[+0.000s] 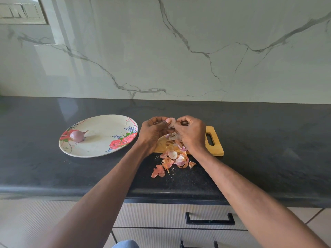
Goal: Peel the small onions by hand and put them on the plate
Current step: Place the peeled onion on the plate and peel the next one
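one dark counter (259, 140), marble-veined wall (161, 51), ribbed drawers (161, 213)

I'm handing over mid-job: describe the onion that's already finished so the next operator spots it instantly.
On the dark countertop, left of the wooden cutting board, sits an oval plate with pink rose prints. The peeled onion lies alone on its left part, beside a rose. It is smooth, purple and whole with a short tail, unlike the papery orange skins heaped by the board.

The dark countertop (268, 140) carries a floral plate (107, 129), wooden cutting board (217, 147) and onion skins (172, 161)
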